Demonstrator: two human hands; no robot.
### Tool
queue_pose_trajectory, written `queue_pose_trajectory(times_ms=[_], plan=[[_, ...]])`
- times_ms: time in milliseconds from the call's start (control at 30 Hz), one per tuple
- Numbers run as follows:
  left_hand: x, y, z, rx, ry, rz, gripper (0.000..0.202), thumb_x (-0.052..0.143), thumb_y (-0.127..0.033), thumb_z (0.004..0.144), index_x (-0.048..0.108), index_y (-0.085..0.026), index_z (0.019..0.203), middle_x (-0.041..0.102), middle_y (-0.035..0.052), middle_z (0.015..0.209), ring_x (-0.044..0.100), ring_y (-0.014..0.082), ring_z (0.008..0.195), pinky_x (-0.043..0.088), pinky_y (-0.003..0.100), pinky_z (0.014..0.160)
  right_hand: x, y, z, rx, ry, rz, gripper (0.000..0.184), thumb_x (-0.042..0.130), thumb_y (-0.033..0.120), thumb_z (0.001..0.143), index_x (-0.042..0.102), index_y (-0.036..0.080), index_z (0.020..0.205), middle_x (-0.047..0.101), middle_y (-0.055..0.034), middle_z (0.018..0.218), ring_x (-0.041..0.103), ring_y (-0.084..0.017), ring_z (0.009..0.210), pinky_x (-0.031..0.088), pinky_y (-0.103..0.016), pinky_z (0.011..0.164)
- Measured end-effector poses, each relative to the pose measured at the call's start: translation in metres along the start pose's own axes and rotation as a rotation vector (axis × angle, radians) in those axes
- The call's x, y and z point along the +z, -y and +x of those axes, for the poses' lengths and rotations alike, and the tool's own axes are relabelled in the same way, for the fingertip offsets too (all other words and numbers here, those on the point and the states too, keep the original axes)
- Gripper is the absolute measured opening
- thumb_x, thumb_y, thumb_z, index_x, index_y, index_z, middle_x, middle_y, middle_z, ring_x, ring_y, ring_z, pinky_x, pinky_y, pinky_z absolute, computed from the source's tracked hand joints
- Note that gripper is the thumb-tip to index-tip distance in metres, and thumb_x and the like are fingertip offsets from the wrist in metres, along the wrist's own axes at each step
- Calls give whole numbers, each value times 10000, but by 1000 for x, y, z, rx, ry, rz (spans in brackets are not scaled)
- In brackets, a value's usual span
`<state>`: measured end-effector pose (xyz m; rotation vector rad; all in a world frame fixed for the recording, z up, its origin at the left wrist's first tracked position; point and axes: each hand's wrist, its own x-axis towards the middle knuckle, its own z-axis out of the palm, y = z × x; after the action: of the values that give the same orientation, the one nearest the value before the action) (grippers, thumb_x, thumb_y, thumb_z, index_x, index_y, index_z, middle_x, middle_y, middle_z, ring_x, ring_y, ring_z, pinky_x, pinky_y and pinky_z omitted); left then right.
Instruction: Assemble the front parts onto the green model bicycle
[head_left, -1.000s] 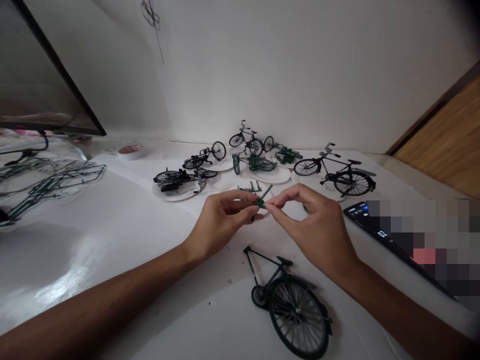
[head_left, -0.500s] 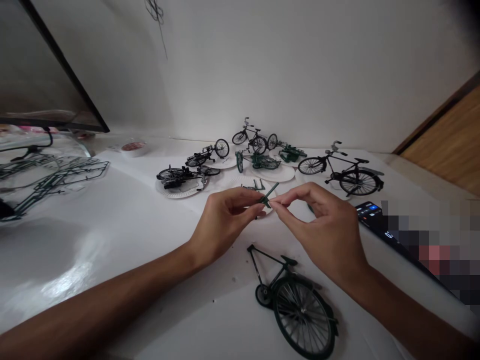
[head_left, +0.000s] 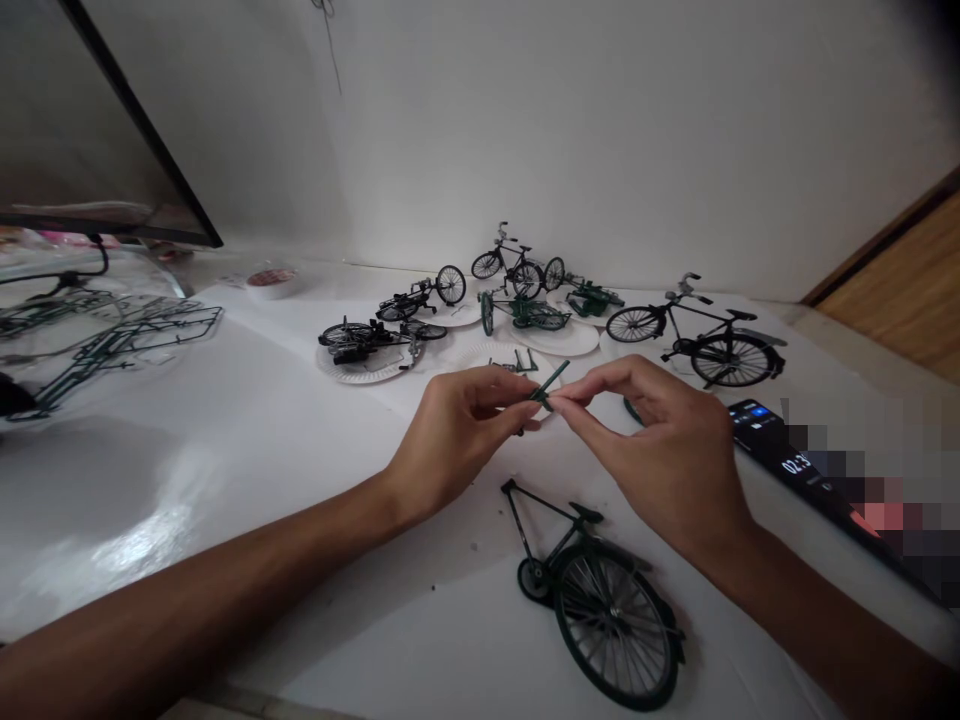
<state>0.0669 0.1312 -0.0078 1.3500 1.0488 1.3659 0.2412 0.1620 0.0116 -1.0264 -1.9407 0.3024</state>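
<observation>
Your left hand (head_left: 457, 445) and right hand (head_left: 660, 450) have their grips clamped together on a slim dark-green plastic rod (head_left: 553, 379), above the white tabletop (head_left: 187, 500). A black model bicycle (head_left: 697, 330) looks complete; small green loose parts (head_left: 516, 365) remain on a white paper plate (head_left: 480, 356).

Dim, flat indoor light, with the source out of frame. Broad white glare across the glossy tabletop (head_left: 127, 535) at lower left; soft, pale shadow below the left hand (head_left: 457, 445) and the right hand (head_left: 660, 450). Dark falloff in the top right corner. Wide-angle bowing toward the edges, clearest along the slanted dark screen frame (head_left: 142, 125). Coarse pixelated blur (head_left: 870, 480) over the lower right. Fairly sharp centre, tiny parts slightly soft.
</observation>
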Motion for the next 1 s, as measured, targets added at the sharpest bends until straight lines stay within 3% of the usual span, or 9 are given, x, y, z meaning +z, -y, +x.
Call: queue_pose_trajectory(times_ms=[233, 600, 1000], plan=[[-1, 1, 2, -56, 39, -30, 206, 745, -252, 828, 697, -100, 958, 753, 87, 910, 745, 215, 846, 606, 302, 773, -1, -6, 2, 119, 79, 160, 124, 744, 259, 805, 627, 235, 774, 730, -5, 840, 707, -203, 842, 551, -340, 810], [-3, -2, 1, -153, 88, -83, 145, 712, -181, 840, 673, -81, 938, 740, 96, 873, 751, 217, 780, 596, 301, 731, -4, -10, 10, 291, 191, 320, 215, 826, 286, 702, 635, 186, 719, 737, -22, 746, 692, -162, 664, 544, -259, 613], [-3, -7, 0, -278, 125, -114, 112, 703, -173, 857, 670, -81, 909, 750, 101, 853, 757, 216, 748, 606, 321, 734, -6, -16, 13, 385, 331, 402, 317, 843, 409, 659, 638, 180, 736, 691, -26, 725, 655, -160, 663, 516, -256, 580]])
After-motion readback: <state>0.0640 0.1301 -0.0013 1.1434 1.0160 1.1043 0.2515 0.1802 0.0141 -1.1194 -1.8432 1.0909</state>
